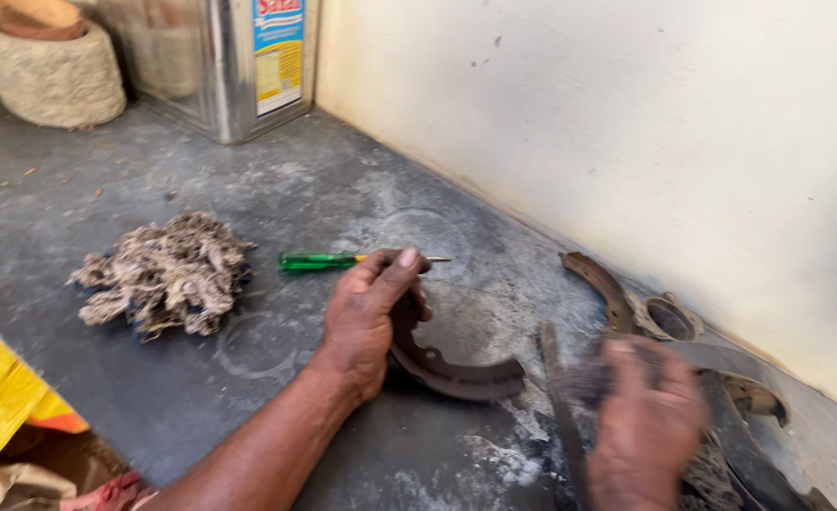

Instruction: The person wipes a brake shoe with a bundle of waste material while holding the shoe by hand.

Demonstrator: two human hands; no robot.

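Rusty brake shoe (447, 369) gripped by left hand (366, 317); blurred right hand (645, 426), grip unclear, seems mid-cleaning; next needs steady bracing.

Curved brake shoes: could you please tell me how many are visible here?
2: one dark curved metal brake shoe under the left hand; one rusty curved brake shoe by the wall. Others may be hidden.

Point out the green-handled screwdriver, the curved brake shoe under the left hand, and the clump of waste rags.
green-handled screwdriver (316, 260), head view, on the green handle.
curved brake shoe (466, 377), head view, on its lower arc.
clump of waste rags (165, 274), head view, on its middle.
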